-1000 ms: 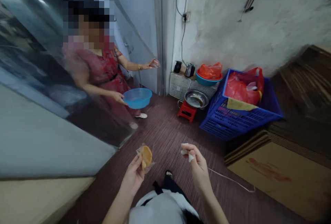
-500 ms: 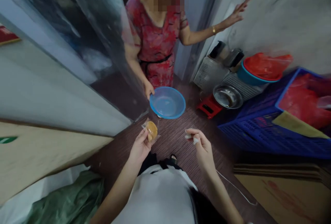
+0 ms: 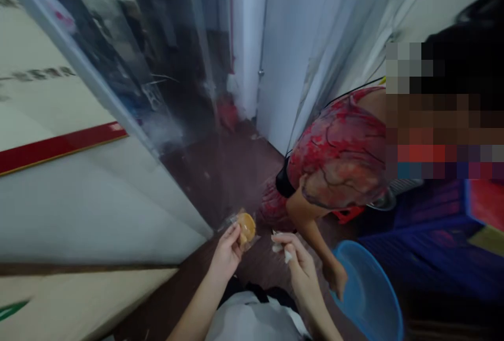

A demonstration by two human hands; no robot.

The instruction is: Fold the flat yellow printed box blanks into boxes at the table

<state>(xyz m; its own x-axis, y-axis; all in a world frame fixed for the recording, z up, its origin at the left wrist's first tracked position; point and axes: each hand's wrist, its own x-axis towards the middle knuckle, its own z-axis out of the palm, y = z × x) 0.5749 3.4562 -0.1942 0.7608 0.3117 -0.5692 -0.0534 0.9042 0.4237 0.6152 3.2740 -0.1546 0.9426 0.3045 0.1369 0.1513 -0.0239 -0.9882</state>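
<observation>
My left hand [image 3: 228, 249] is closed on a round golden pastry [image 3: 247, 228] in a clear plastic wrapper, held up in front of my body. To its right, my right hand [image 3: 297, 259] has its fingers curled around a crumpled white scrap [image 3: 278, 247] that looks like tissue; part of it pokes out by the thumb. The two hands are apart. Close beside my right forearm, another person's hand [image 3: 334, 278] grips the rim of a blue plastic basin [image 3: 366, 288].
A person in a red patterned dress [image 3: 338, 152] bends at my right. Clear plastic strip curtains [image 3: 205, 57] hang ahead by a white door [image 3: 283, 52]. A blue crate [image 3: 425, 236] stands at the right, a pale partition [image 3: 79, 215] at the left. The floor [image 3: 224, 173] is dark reddish brown.
My view has turned left toward the curtain doorway. The other person has come nearer on my right, carrying the blue basin past my right arm. Both my hands keep their hold.
</observation>
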